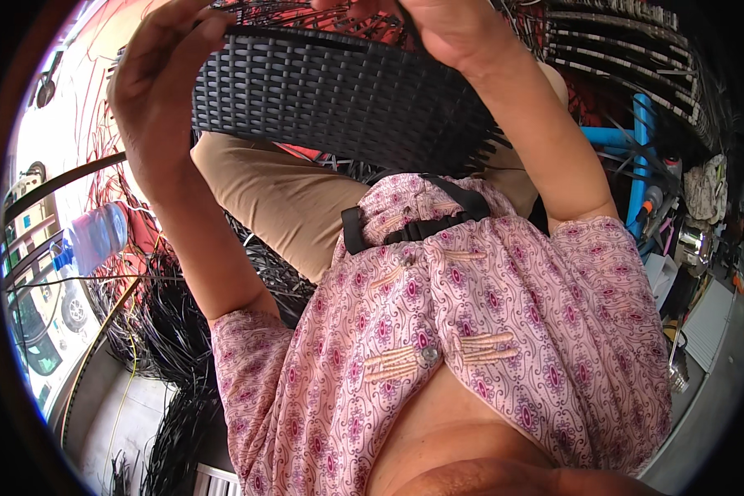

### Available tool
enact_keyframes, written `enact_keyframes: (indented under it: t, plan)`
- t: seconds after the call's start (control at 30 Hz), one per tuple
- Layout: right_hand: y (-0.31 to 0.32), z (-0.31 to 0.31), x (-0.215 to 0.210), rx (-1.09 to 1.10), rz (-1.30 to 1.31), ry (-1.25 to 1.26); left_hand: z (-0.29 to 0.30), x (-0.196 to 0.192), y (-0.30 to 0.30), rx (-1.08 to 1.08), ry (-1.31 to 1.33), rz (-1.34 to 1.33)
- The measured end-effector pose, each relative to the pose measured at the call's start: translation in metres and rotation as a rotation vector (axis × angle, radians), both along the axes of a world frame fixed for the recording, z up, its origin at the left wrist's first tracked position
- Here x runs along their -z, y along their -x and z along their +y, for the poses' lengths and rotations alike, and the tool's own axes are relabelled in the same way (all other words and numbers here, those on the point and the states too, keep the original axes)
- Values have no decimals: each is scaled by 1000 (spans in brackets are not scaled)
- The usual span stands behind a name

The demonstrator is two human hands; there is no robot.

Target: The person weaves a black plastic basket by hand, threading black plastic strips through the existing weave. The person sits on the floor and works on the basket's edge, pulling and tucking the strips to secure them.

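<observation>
A black panel of woven flat plastic strips (pixel 331 95), perhaps the side of a basket, leans across my lap, with loose strip ends at its lower right. My left hand (pixel 161 70) is at its upper left corner, fingers curled in against the rim. At the top edge of the picture my right hand (pixel 450 33) is bent over the panel's far rim, its fingertips partly cut off. A dark strip runs along the inside of that hand, and the fingers seem closed on it.
Loose black strips (pixel 174 322) lie heaped at my left, near a clear plastic water bottle (pixel 95 236). To the right stand a blue pipe frame (pixel 641 157) and assorted tools. Bundled strips (pixel 620 50) lie at the far right. My legs (pixel 273 198) are folded beneath the panel.
</observation>
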State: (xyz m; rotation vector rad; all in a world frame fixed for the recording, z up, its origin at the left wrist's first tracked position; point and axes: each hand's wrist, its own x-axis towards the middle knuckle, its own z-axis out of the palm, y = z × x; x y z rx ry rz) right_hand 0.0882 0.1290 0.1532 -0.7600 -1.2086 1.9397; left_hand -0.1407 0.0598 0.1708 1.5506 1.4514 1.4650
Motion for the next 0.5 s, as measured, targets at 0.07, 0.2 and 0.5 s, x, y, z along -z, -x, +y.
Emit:
enact_keyframes:
  t: [0.07,0.2,0.5]
  plan:
    - [4,12,19,-80,-119,-149,16,1,-20,72,-25,-57]
    - [10,-1,21,-117,33,-137,34,9,-27,212,-112,-297]
    - [-42,-12,47,209,-300,-197,56,72,-13,174,67,-230]
